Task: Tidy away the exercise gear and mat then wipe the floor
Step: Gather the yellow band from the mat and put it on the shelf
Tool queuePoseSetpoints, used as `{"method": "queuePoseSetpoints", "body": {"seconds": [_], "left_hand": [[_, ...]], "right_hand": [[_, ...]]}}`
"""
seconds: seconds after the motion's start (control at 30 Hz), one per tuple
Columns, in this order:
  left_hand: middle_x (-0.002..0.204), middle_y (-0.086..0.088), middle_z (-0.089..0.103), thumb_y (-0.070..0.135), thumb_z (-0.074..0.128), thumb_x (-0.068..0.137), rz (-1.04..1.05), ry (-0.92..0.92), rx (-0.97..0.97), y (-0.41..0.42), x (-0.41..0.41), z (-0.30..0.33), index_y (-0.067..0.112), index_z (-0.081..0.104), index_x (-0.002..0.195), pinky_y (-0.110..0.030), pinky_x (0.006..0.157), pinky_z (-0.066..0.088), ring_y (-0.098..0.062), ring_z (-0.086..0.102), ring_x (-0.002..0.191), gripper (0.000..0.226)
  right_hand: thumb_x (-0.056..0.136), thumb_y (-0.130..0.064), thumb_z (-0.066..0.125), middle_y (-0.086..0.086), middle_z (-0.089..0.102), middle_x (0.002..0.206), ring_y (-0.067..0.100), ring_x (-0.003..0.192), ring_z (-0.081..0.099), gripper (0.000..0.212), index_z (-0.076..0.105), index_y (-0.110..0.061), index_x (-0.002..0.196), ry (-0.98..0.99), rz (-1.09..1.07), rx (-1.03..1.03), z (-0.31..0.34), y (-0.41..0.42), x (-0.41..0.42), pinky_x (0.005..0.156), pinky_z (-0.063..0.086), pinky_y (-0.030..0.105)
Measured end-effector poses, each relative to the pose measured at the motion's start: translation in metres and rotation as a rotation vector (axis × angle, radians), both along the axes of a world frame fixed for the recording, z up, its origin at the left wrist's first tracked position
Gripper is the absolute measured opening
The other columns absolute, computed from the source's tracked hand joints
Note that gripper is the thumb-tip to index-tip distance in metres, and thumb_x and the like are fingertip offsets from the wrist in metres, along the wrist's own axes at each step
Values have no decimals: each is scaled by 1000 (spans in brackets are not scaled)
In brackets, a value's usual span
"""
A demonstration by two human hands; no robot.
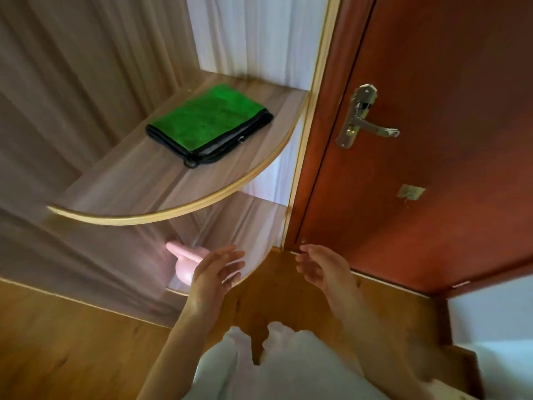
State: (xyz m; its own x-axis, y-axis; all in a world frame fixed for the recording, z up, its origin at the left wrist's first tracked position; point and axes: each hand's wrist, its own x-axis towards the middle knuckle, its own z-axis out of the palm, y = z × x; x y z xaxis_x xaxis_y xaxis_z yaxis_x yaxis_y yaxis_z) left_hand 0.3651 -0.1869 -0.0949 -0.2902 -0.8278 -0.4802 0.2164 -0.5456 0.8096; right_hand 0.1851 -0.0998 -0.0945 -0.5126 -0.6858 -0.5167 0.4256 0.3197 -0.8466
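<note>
Head camera looks steeply down, near corner shelf [178, 180].

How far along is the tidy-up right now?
Looks done: a pink kettlebell sits on the lower shelf. In hand: nothing; the left hand and right hand are both open and empty in front of that shelf. Left: the folded green cloth lies untouched on the upper shelf, so the floor wipe seems not started. No mat is in view.

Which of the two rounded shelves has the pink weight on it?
The lower shelf, near the floor, holds the pink kettlebell; the upper shelf carries only a folded green cloth.
</note>
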Motion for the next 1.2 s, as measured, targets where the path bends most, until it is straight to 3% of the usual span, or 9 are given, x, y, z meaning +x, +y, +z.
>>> {"method": "queuePoseSetpoints", "body": {"seconds": [0.1, 0.2, 0.3, 0.4, 0.5, 0.67, 0.9, 1.2], "left_hand": [[78, 1, 72, 8, 39, 98, -98, -15, -64, 1, -20, 3, 9, 61, 93, -20, 60, 54, -16, 69, 74, 23], [78, 5, 73, 13, 37, 99, -265, -42, -60, -4, -37, 3, 13, 60, 94, -23, 65, 53, -14, 69, 77, 24], [79, 4, 73, 14, 36, 99, -440, -32, -58, -8, -53, 2, 13, 59, 97, -20, 60, 55, -13, 70, 75, 23], [80, 3, 72, 12, 36, 98, -625, -54, -65, 0, -63, 4, 13, 60, 95, -26, 67, 52, -14, 69, 76, 24], [87, -3, 69, 9, 36, 98, -777, -96, -76, 14, -69, 5, 12, 61, 94, -31, 73, 47, -20, 64, 84, 26], [87, -2, 71, 8, 37, 98, -1052, -113, -53, 52, -69, 0, 13, 63, 98, -32, 76, 48, -19, 64, 86, 27], [97, -4, 69, 11, 37, 98, -1456, -144, -74, 126, -56, -5, 14, 63, 105, -30, 79, 47, -17, 64, 90, 26], [98, -5, 67, 11, 38, 99, -1762, -158, -96, 231, -39, -4, 15, 62, 103, -27, 78, 47, -16, 63, 88, 25]], "right_hand": [[96, -15, 50, 5, 70, 88, 17, 77, 64, 17, 68, -14, 94, 41, -107, 10, 1, 25, -11, 67, 49, 24], [96, -15, 50, 6, 70, 87, 19, 78, 64, 18, 68, -14, 93, 53, -247, -1, 0, 52, -16, 69, 48, 26], [96, -15, 51, 6, 71, 84, 21, 79, 64, 19, 68, -13, 90, 33, -425, -52, -3, 78, -12, 71, 49, 28], [97, -15, 48, 3, 70, 79, 15, 72, 65, 20, 68, -12, 91, 23, -607, -73, -1, 103, 3, 68, 50, 25], [97, -14, 47, 0, 69, 73, 11, 66, 64, 21, 67, -13, 89, -8, -778, -67, 0, 129, 28, 61, 50, 21], [96, -12, 48, 11, 68, 85, 17, 70, 63, 19, 67, -9, 97, 3, -988, -49, -10, 179, 83, 52, 49, 18], [96, -14, 49, 9, 70, 84, 16, 69, 63, 19, 68, -10, 97, -13, -1328, -19, -20, 239, 171, 54, 46, 19], [97, -11, 47, 1, 69, 74, 8, 57, 61, 22, 67, -13, 90, -25, -1776, -20, -21, 322, 267, 48, 43, 15]]}}
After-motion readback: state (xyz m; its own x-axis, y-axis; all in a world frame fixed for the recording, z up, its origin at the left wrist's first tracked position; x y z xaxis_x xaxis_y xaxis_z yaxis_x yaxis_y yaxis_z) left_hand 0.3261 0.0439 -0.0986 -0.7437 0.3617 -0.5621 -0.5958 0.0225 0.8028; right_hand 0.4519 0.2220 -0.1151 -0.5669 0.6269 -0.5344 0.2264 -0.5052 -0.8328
